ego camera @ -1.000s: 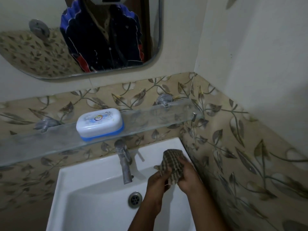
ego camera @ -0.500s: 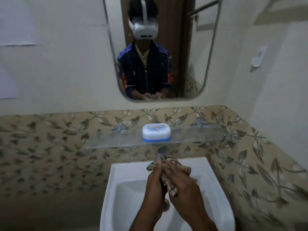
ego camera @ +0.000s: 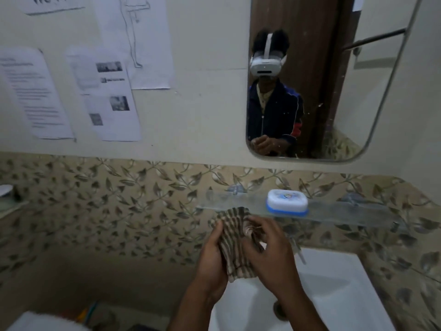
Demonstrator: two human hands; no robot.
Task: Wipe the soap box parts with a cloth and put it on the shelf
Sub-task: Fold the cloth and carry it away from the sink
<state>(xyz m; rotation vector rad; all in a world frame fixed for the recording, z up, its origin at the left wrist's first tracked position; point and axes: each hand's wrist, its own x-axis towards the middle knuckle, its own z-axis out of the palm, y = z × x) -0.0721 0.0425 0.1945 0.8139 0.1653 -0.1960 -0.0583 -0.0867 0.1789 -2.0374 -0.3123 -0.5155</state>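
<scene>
The soap box [ego camera: 287,202], white with a blue base and its lid closed, stands on the glass shelf [ego camera: 346,212] fixed to the leaf-patterned tiles. In front of and below the shelf's left end, a striped brown and beige cloth [ego camera: 235,242] is bunched between both hands above the sink. My left hand [ego camera: 211,259] grips the cloth from the left. My right hand [ego camera: 272,252] grips it from the right, fingers curled into the folds. Neither hand touches the soap box.
A white sink [ego camera: 338,290] lies below the hands, its drain [ego camera: 278,309] partly hidden by my right forearm. A mirror [ego camera: 334,75] hangs above the shelf. Printed papers [ego camera: 105,91] are stuck on the wall at left. A white object [ego camera: 45,322] sits at the bottom left.
The view has swung left and pulled back, bringing the papers on the wall into sight. Both hands, holding the cloth, have risen from over the sink to just below the shelf.
</scene>
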